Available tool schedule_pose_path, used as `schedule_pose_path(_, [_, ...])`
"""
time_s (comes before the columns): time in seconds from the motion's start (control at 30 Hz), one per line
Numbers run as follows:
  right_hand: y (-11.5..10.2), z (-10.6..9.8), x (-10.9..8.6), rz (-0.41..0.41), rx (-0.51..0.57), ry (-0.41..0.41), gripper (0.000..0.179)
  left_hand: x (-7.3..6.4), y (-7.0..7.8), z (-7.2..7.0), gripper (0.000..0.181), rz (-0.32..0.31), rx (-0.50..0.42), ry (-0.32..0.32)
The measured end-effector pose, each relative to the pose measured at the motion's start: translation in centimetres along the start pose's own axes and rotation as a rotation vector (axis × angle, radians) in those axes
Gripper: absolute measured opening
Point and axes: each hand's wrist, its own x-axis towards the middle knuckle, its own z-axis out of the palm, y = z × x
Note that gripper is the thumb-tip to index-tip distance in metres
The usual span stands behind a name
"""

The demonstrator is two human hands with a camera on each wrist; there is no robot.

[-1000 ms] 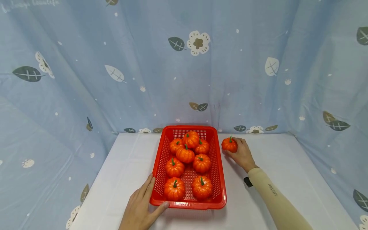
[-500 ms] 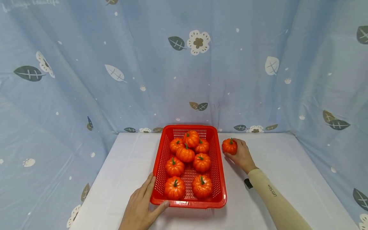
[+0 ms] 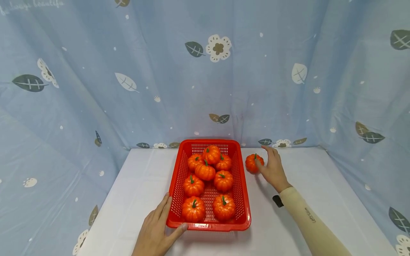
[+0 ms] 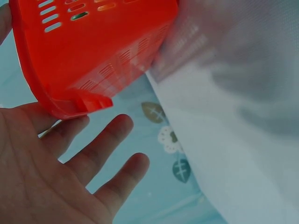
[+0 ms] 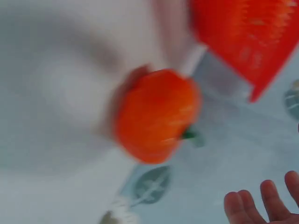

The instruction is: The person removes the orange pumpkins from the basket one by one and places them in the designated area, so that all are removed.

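A red plastic basket (image 3: 217, 227) with slotted walls stands on the white table, holding several small orange pumpkins (image 3: 193, 209) with green stems. My left hand (image 3: 155, 227) rests against its near-left corner, fingers along the left side and thumb at the front rim; the left wrist view shows those fingers (image 4: 100, 149) extended. One pumpkin (image 3: 251, 164) sits on the table just right of the basket's far end. Beside it, my right hand (image 3: 273, 171) is spread, thumb in front of the pumpkin. The right wrist view shows the fingers (image 5: 273, 200) apart from that blurred pumpkin (image 5: 156, 116).
A blue curtain (image 3: 179, 89) with leaf and flower prints hangs behind the table and along both sides. Below my right wrist is a small black object (image 3: 277, 201). White table surface (image 3: 320, 185) extends to the right of my right arm.
My right hand has let go of the pumpkin, its fingers spreading and moving slightly right. That pumpkin stays on the table by the basket. My left hand keeps its place at the corner.
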Motion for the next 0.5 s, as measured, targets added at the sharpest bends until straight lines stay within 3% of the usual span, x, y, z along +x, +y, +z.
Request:
schedule_pose_path(0.1, [-2.4, -0.5, 0.4, -0.045, 0.066, 0.014, 0.058, 0.0, 0.0, 0.0, 0.099, 0.008, 0.000, 0.005])
schedule_pose_path(0.2, [-5.3, -1.0, 0.7, -0.072, 0.123, -0.025, 0.058, 0.0, 0.1, 0.0, 0.099, 0.014, 0.001, 0.009])
schedule_pose_path(0.37, [-9.8, -1.0, 0.8, -0.092, 0.166, -0.141, 0.062, 0.0, 0.1, 0.0, 0.099, 0.006, 0.010, 0.004])
schedule_pose_path(0.5, [-12.6, -0.1, 0.8, -0.110, 0.141, -0.293, 0.065, -0.1, 0.1, 0.0, 0.098, -0.002, 0.018, 0.000])
